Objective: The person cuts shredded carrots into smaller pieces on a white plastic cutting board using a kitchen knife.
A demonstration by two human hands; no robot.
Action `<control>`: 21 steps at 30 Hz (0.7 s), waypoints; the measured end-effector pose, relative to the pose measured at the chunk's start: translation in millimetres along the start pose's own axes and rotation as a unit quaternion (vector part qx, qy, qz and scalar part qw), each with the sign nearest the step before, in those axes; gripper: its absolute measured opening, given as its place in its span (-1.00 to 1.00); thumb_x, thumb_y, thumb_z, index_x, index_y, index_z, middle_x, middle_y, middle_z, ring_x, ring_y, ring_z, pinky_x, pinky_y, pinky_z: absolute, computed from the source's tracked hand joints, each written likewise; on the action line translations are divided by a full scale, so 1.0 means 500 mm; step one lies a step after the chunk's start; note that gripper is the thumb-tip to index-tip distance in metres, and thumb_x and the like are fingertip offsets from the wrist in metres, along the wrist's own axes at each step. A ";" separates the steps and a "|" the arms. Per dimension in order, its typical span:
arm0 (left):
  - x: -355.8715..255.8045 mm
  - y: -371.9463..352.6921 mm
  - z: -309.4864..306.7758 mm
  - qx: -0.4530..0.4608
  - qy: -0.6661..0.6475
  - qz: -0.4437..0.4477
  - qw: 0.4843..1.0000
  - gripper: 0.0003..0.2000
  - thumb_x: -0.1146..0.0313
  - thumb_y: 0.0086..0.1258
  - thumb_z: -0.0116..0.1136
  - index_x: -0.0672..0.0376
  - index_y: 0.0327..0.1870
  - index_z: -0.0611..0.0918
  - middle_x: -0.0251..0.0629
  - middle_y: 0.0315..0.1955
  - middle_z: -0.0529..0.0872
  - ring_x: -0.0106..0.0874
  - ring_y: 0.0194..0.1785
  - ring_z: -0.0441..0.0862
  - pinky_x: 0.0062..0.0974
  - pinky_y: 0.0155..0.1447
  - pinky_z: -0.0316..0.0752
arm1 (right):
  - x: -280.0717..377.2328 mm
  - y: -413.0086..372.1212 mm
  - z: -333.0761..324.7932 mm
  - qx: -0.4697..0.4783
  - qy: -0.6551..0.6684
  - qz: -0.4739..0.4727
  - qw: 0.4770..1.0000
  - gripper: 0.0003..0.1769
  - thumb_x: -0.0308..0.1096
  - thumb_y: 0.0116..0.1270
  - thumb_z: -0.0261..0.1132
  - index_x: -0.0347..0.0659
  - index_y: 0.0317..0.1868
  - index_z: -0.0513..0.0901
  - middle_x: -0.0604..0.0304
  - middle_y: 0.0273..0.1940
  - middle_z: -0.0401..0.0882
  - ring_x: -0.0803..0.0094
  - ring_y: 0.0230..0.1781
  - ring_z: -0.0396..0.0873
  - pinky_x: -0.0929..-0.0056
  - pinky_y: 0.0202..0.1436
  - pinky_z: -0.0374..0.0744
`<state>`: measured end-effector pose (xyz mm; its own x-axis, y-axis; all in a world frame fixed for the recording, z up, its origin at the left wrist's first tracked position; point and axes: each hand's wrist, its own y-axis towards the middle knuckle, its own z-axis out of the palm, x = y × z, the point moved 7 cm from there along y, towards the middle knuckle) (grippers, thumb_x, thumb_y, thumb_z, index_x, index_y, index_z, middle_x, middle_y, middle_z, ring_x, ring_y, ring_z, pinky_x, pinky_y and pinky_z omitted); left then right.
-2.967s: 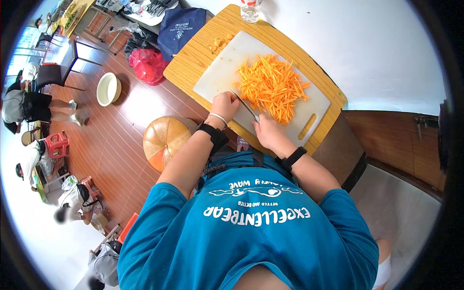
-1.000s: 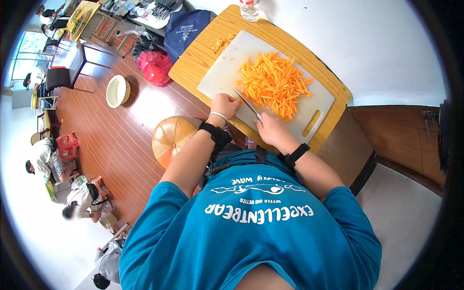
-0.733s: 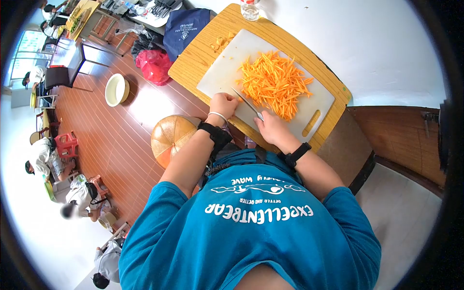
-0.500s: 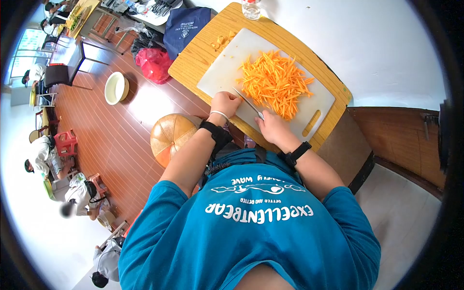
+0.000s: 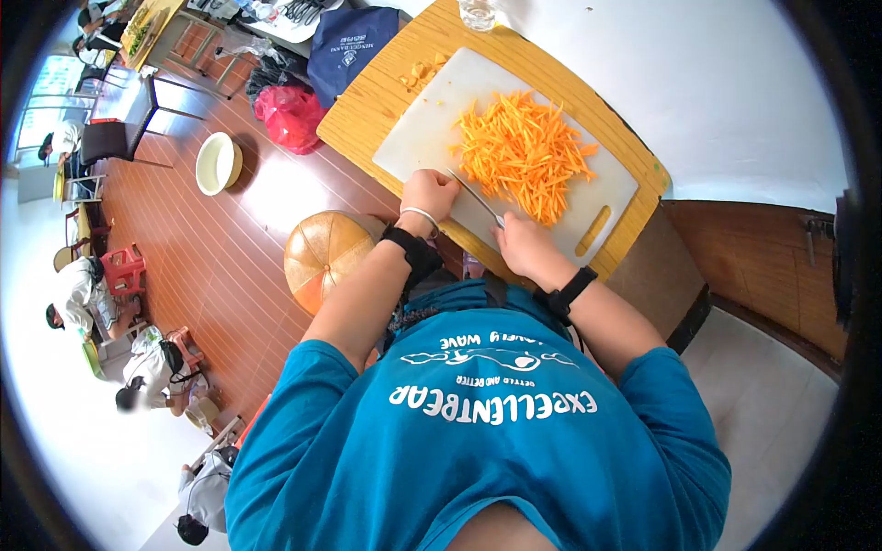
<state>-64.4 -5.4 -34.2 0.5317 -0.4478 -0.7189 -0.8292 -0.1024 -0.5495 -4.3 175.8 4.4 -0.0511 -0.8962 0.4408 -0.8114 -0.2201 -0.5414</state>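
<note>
My right hand [image 5: 525, 245] is closed around the handle of a knife [image 5: 475, 196], whose thin blade points away and to the left over the near edge of the white cutting board [image 5: 418, 133]. Just left of the blade is my left hand [image 5: 429, 195], its fingers curled together close to the knife. Whatever those fingers may hold is hidden. Beyond the blade lies a heap of shredded carrot [image 5: 528, 156], orange and cut in thin strips.
The board rests on a yellow wooden table [image 5: 363, 115], with peel scraps [image 5: 423, 72] and a glass [image 5: 477, 14] at its far side. A round stool [image 5: 322, 253], a basin [image 5: 219, 163], and a red bag [image 5: 289, 119] are on the left. Several people work farther off.
Both hands and the knife stay almost in place. The view has shifted very slightly, and a distant person at the left has moved their head.
</note>
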 end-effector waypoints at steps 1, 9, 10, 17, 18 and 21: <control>0.002 -0.001 0.001 0.003 0.003 0.000 1.000 -0.79 0.34 0.22 0.24 0.36 -0.44 0.70 -0.20 -0.64 0.67 -0.42 -0.66 0.62 -0.47 -0.52 0.54 | 0.002 0.006 0.002 -0.001 0.001 0.001 1.000 -0.65 -0.14 0.48 0.07 -0.32 -0.14 0.51 -0.23 -0.27 0.66 -0.18 -0.19 0.64 -0.08 -0.10 0.57; 0.001 -0.001 -0.001 -0.012 0.027 0.015 0.999 -0.77 0.29 0.20 0.25 0.32 -0.41 0.72 -0.09 -0.62 0.69 -0.32 -0.59 0.67 -0.40 -0.39 0.57 | -0.006 0.019 0.015 -0.051 0.008 -0.053 0.997 -0.64 -0.12 0.48 0.09 -0.32 -0.13 0.51 -0.23 -0.28 0.65 -0.20 -0.22 0.63 -0.09 -0.15 0.56; 0.003 0.003 -0.002 -0.016 0.034 0.028 0.999 -0.78 0.30 0.22 0.26 0.34 -0.41 0.71 -0.14 -0.62 0.68 -0.36 -0.61 0.65 -0.43 -0.44 0.55 | -0.023 0.010 0.022 -0.036 0.013 -0.037 0.999 -0.64 -0.11 0.48 0.09 -0.32 -0.13 0.51 -0.23 -0.28 0.65 -0.20 -0.22 0.63 -0.09 -0.15 0.56; 0.015 0.004 0.003 -0.009 0.033 -0.001 0.999 -0.75 0.26 0.20 0.28 0.33 -0.35 0.73 -0.02 -0.52 0.73 -0.24 -0.41 0.72 -0.37 -0.24 0.59 | -0.058 -0.055 0.007 -0.013 0.024 -0.001 1.000 -0.64 -0.08 0.49 0.08 -0.28 -0.16 0.47 -0.22 -0.30 0.65 -0.23 -0.26 0.62 -0.13 -0.21 0.55; 0.012 0.002 0.002 -0.002 0.032 -0.008 0.999 -0.75 0.26 0.20 0.28 0.33 -0.34 0.73 -0.01 -0.51 0.74 -0.23 -0.39 0.73 -0.37 -0.23 0.59 | -0.047 -0.054 -0.001 -0.023 0.030 -0.003 0.999 -0.64 -0.08 0.49 0.08 -0.28 -0.17 0.47 -0.22 -0.31 0.65 -0.23 -0.26 0.62 -0.13 -0.22 0.55; 0.021 0.014 0.003 -0.021 0.036 0.026 0.999 -0.76 0.27 0.20 0.27 0.32 -0.36 0.73 -0.02 -0.52 0.73 -0.25 -0.43 0.72 -0.37 -0.26 0.59 | -0.021 -0.036 -0.005 -0.039 0.052 -0.024 0.998 -0.64 -0.09 0.49 0.08 -0.28 -0.19 0.46 -0.21 -0.33 0.64 -0.23 -0.28 0.61 -0.14 -0.23 0.54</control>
<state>-64.2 -9.4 -46.3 0.4750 -0.5157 -0.7131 -0.8630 -0.1143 -0.4922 9.5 190.2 11.0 -0.0668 -0.8397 0.5390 -0.8571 -0.2282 -0.4618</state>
